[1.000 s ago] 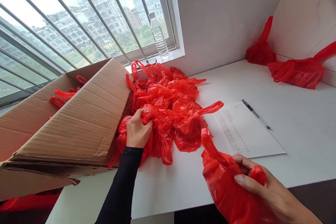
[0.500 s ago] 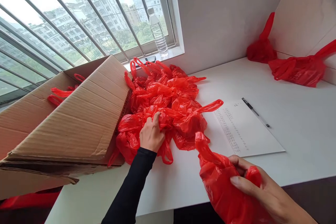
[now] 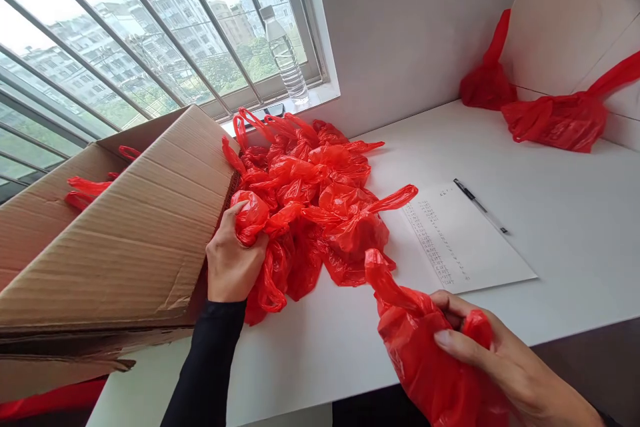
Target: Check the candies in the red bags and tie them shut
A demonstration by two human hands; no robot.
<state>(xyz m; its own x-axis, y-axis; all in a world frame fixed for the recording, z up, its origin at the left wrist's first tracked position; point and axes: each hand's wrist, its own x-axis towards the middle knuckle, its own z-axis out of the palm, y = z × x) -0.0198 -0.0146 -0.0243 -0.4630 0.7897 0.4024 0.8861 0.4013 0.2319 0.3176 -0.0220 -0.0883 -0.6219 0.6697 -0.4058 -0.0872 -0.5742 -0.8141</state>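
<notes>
A heap of knotted red plastic bags lies on the white table, against the cardboard box. At the heap's left front, my left hand is closed around one red plastic bag, its thumb and fingers on either side of the bulge. Over the table's front edge, my right hand grips another red plastic bag by its upper part. That bag's twisted handle points up and to the left, and its lower end runs out of the picture. What the bags contain is hidden.
An open cardboard box with red bags inside stands on the left. A written sheet and a pen lie on the right. Two red bags rest by the far wall. A water bottle stands on the sill.
My left hand has moved left from the heap's middle and now holds a bag near the box. My right hand keeps its bag almost in place. The view has shifted slightly.
</notes>
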